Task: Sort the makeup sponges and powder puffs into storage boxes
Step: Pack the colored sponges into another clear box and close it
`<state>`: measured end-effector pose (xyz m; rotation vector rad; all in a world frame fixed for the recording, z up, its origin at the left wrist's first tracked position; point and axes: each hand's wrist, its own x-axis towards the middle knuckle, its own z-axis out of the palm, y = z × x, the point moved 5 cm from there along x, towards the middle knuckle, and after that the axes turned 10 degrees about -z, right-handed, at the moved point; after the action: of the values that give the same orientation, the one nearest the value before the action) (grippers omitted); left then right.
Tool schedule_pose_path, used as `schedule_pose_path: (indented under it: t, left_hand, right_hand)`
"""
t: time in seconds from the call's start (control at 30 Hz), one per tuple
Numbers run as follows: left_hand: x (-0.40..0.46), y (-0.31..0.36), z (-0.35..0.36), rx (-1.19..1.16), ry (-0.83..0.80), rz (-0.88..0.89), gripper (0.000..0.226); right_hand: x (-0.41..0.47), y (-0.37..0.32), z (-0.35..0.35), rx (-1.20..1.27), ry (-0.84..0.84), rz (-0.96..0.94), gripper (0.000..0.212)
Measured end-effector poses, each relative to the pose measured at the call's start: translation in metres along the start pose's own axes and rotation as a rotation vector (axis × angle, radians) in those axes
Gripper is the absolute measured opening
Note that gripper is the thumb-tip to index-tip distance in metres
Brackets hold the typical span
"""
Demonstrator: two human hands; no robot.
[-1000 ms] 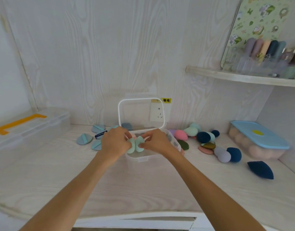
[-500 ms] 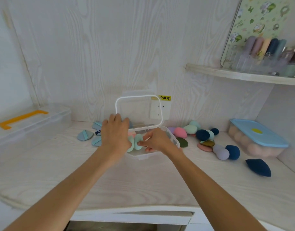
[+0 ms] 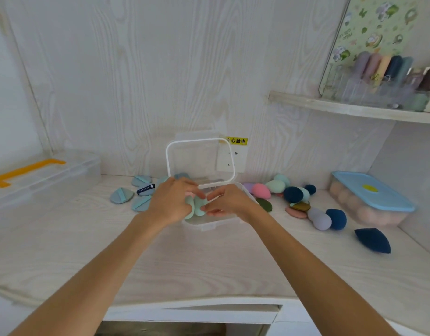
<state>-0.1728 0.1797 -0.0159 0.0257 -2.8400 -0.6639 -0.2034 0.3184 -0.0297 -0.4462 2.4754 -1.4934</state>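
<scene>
Head view: both hands meet over the clear storage box (image 3: 210, 225) at the counter (image 3: 209, 258) centre, its lid (image 3: 199, 161) raised. The left hand (image 3: 171, 204) and right hand (image 3: 229, 202) curl their fingers (image 3: 212, 195) around the mint sponges (image 3: 197, 206) inside it. Loose sponges (image 3: 291, 194) lie right, blue puffs (image 3: 121, 195) left.

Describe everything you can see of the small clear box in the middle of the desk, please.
The clear box looks like thin transparent plastic with a whitish rim. It stands on the desk near the wall, its hinged lid open and upright behind it. Both hands, left and right, press mint puffs into it; something pink lies beneath.
</scene>
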Motion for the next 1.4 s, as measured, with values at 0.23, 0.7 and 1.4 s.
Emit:
schedule_pose_path:
  t: [0.23,0.7,1.4]
  left_hand:
    - [0.0,0.001,0.005,-0.026,-0.006,-0.049,0.053]
    - [-0.001,-0.002,0.005,-0.076,0.003,-0.067,0.05]
    - [-0.014,0.039,-0.01,0.452,0.036,0.169,0.045]
  right_hand:
    - [0.0,-0.025,-0.041,-0.463,0.164,-0.296,0.016]
    - [0.017,0.055,-0.137,-1.391,0.229,-0.133,0.036]
    - [0.004,-0.001,-0.011,-0.497,0.082,-0.122,0.035]
